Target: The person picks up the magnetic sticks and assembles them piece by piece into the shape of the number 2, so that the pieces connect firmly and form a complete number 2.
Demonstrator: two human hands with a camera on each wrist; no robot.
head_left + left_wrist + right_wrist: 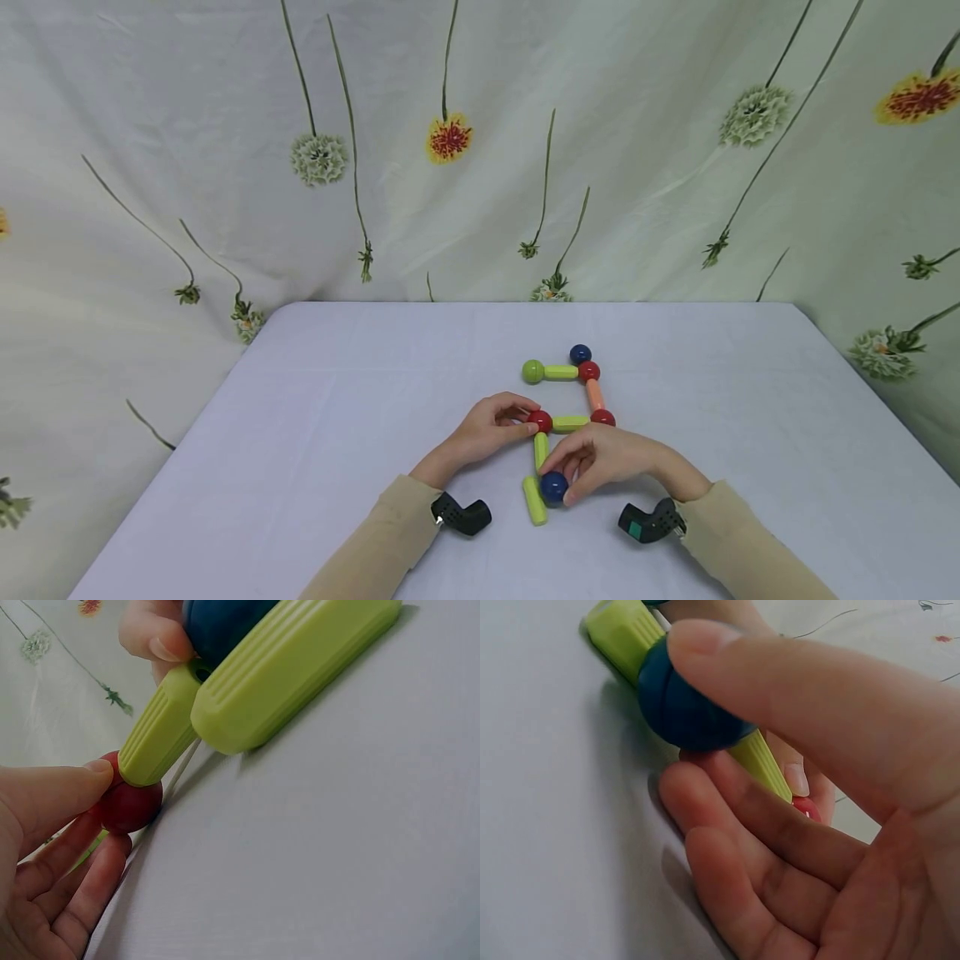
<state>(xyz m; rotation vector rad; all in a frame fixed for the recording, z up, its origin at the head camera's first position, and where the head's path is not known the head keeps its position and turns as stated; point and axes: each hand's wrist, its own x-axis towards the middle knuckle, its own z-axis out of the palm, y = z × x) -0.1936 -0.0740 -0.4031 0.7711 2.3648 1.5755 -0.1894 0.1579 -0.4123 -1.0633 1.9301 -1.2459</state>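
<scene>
My left hand (pixel 483 429) pinches a red ball (pixel 540 422) between thumb and fingers. From that ball a ribbed green rod (pixel 159 727) runs toward me. My right hand (pixel 618 457) grips a dark blue ball (pixel 554 488) by the rod's near end; whether the two touch I cannot tell. Beside the blue ball lies another green rod (pixel 534 501), large in the left wrist view. Rightward from the held red ball, a green rod (pixel 570 423) leads to a second red ball (pixel 603 418), partly hidden by my right hand.
Farther back, an orange rod (pixel 595 395) links to a red ball (pixel 588 372), then a green rod (pixel 561 372) and a green ball (pixel 533 372). A blue ball (pixel 581 355) sits just behind. The white table (pixel 360 400) ends at a flowered cloth (pixel 637 167).
</scene>
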